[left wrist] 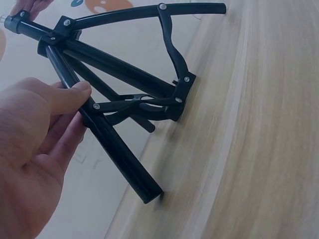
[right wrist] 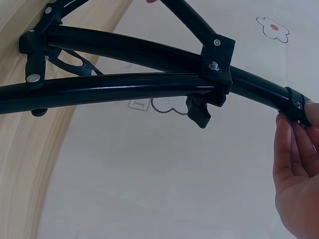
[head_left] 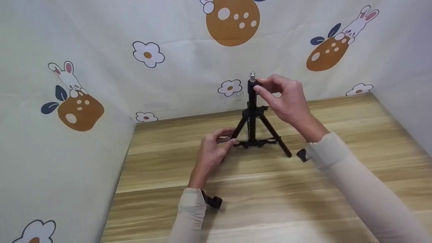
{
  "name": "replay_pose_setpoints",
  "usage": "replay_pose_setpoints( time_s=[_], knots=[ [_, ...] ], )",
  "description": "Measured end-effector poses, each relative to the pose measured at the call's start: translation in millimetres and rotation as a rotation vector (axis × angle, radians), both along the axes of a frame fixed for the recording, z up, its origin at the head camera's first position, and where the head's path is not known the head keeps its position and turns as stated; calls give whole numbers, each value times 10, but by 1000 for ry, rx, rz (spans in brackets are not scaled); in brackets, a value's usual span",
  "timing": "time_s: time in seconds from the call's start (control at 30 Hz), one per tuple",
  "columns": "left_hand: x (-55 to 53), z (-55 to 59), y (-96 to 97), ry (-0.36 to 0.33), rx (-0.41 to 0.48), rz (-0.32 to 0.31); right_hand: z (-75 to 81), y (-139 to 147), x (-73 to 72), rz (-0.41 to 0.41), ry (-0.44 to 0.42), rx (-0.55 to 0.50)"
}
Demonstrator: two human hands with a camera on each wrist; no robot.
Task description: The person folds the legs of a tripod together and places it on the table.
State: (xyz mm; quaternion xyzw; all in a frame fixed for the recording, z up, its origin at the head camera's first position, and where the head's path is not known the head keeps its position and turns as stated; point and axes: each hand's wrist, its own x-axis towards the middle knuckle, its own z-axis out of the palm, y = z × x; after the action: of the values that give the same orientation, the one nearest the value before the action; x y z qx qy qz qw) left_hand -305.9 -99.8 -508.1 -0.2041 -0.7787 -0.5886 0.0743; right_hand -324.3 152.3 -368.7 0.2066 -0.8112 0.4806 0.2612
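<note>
The tripod (head_left: 252,127), with the table (head_left: 160,173) beneath it, is gripped at its left leg (left wrist: 124,154) by the left hand (head_left: 215,146) and is best kept steady there. Its top collar (right wrist: 295,101) is pinched by the right hand (head_left: 289,97). The silver stud (head_left: 252,77) topping the tripod is shown by the head view, not the right wrist's.

You face creased pale walls (head_left: 101,24) printed with rabbits (head_left: 69,79), orange fruits (head_left: 233,25) and white flowers (head_left: 148,59), around a wood-grain tabletop (head_left: 151,210) shining softly nearest you.
</note>
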Motion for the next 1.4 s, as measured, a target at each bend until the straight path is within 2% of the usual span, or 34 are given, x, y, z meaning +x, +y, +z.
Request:
replay_pose_setpoints(
  time_s=[0.13,0.67,0.93,1.4],
  knots=[
    [9,7,9,-18,21,1,12,2,10,5,-4,0],
    [5,20,79,-16,64,-7,23,50,61,29,8,-27],
    [39,4,63,-38,83,16,-8,15,44,47,6,-34],
    [58,2,145,8,116,40,-15,26,47,52,4,-46]
  ],
)
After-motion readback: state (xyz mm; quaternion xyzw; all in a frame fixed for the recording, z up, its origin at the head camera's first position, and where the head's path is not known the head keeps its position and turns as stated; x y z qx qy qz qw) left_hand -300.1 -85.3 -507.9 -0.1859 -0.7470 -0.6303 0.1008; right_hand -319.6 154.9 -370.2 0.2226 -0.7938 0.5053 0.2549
